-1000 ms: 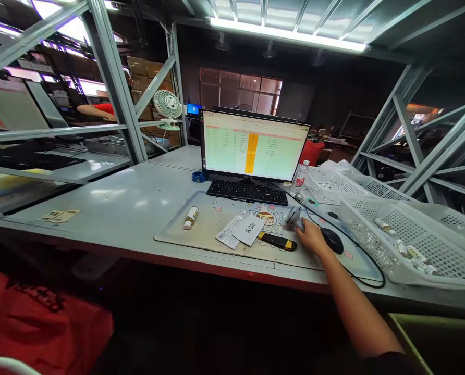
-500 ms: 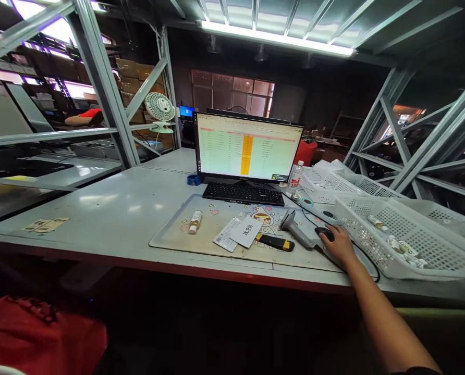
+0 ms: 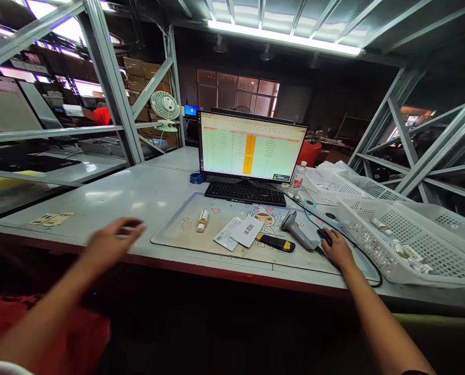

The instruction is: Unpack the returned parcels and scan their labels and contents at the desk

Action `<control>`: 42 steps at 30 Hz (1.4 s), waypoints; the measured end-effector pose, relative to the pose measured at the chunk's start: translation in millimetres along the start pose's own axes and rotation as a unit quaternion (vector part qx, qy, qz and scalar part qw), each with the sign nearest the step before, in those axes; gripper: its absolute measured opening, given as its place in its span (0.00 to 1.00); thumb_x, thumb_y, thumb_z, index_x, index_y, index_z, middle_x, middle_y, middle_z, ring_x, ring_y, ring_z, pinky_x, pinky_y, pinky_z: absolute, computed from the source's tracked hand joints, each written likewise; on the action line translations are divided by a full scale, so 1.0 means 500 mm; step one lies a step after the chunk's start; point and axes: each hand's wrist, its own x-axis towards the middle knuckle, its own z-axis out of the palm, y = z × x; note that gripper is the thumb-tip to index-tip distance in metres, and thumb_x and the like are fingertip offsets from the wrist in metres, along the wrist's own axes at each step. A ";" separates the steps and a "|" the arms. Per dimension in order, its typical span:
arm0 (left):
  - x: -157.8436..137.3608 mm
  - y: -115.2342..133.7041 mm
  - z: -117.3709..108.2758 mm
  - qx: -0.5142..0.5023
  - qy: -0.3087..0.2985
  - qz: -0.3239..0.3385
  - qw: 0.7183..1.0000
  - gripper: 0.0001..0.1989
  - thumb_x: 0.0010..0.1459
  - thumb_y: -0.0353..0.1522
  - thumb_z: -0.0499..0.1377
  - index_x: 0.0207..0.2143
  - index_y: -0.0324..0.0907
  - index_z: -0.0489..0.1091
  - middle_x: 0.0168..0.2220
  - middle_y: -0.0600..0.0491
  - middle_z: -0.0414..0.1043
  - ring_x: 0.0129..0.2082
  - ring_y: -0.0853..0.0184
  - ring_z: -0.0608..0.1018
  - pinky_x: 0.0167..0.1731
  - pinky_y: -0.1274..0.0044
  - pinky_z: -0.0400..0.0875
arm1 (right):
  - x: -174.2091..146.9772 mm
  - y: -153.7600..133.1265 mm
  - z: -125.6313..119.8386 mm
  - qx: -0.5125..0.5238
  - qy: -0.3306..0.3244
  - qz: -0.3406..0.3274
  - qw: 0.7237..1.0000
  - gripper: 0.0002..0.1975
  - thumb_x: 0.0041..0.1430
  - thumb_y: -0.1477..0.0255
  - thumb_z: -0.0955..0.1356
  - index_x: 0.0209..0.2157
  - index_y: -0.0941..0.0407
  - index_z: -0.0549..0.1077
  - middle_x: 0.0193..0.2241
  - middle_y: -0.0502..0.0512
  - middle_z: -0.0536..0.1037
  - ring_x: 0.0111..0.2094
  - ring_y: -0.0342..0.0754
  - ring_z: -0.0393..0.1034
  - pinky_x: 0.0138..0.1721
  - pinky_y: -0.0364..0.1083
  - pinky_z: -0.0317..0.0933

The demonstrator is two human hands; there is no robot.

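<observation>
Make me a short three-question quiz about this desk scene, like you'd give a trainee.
1. True or false: the right hand rests on the black mouse.
2. What lies just left of the mouse? A) barcode scanner B) stapler C) phone
3. Fill in: the blurred left hand hangs over the table's front edge, holding ____.

Key: 1 true; 2 A; 3 nothing that can be made out.

Harsh overhead glare, motion-blurred left hand [image 3: 109,242]
</observation>
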 end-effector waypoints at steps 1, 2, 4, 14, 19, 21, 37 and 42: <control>0.021 0.032 0.044 0.011 -0.034 0.008 0.999 0.20 0.67 0.48 0.57 0.53 0.46 0.75 0.49 0.55 0.80 0.46 0.61 0.83 0.50 0.70 0.76 | -0.003 -0.003 -0.004 -0.002 -0.002 -0.002 1.000 0.30 0.74 0.63 0.61 0.71 0.60 0.70 0.68 0.69 0.66 0.66 0.64 0.66 0.67 0.57 0.60; 0.044 0.070 0.092 0.023 -0.068 0.018 0.997 0.23 0.67 0.49 0.57 0.56 0.46 0.73 0.52 0.54 0.80 0.49 0.60 0.82 0.52 0.70 0.75 | -0.005 -0.004 -0.006 -0.004 -0.002 -0.003 1.000 0.30 0.75 0.63 0.60 0.71 0.60 0.69 0.68 0.70 0.66 0.66 0.65 0.66 0.67 0.57 0.60; 0.089 0.152 0.188 0.046 -0.119 0.034 0.991 0.35 0.66 0.56 0.55 0.64 0.42 0.68 0.57 0.47 0.78 0.54 0.53 0.81 0.54 0.67 0.74 | -0.007 -0.005 -0.009 -0.008 -0.001 -0.003 1.000 0.30 0.76 0.62 0.59 0.72 0.59 0.69 0.68 0.71 0.65 0.65 0.65 0.66 0.66 0.57 0.60; 0.213 0.268 0.343 0.011 -0.211 0.043 0.977 0.23 0.43 0.36 0.69 0.43 0.37 0.76 0.46 0.30 0.79 0.55 0.30 0.77 0.55 0.50 0.70 | -0.001 0.000 0.007 -0.013 0.015 0.039 0.999 0.30 0.73 0.63 0.61 0.71 0.57 0.71 0.68 0.68 0.66 0.64 0.64 0.68 0.64 0.59 0.65; 0.211 0.301 0.359 -0.295 -0.238 0.127 0.917 0.35 0.55 0.46 0.63 0.62 0.42 0.66 0.57 0.40 0.75 0.51 0.55 0.80 0.46 0.68 0.75 | 0.002 0.005 0.005 0.009 0.056 0.027 0.998 0.32 0.69 0.61 0.62 0.68 0.61 0.74 0.66 0.70 0.69 0.63 0.68 0.68 0.64 0.63 0.65; 0.209 0.333 0.381 -0.400 -0.234 0.137 0.875 0.38 0.52 0.48 0.65 0.61 0.42 0.63 0.55 0.42 0.75 0.47 0.60 0.80 0.41 0.74 0.74 | 0.006 -0.013 -0.005 0.033 0.109 0.002 0.993 0.32 0.67 0.59 0.63 0.63 0.65 0.77 0.64 0.73 0.71 0.64 0.70 0.67 0.67 0.65 0.60; 0.184 0.348 0.522 -0.565 -0.253 0.099 0.779 0.31 0.46 0.36 0.73 0.51 0.38 0.69 0.51 0.42 0.76 0.47 0.60 0.80 0.52 0.67 0.76 | 0.046 -0.322 -0.092 0.002 -0.199 0.033 0.979 0.25 0.69 0.63 0.66 0.57 0.66 0.76 0.48 0.72 0.81 0.49 0.66 0.77 0.46 0.54 0.66; 0.154 0.354 0.506 -0.466 -0.166 0.283 0.821 0.23 0.52 0.36 0.72 0.49 0.39 0.74 0.49 0.46 0.76 0.49 0.61 0.77 0.54 0.69 0.73 | 0.045 -0.375 -0.228 0.177 -0.274 -0.073 0.942 0.27 0.63 0.48 0.69 0.45 0.58 0.80 0.27 0.55 0.76 0.25 0.50 0.69 0.28 0.47 0.59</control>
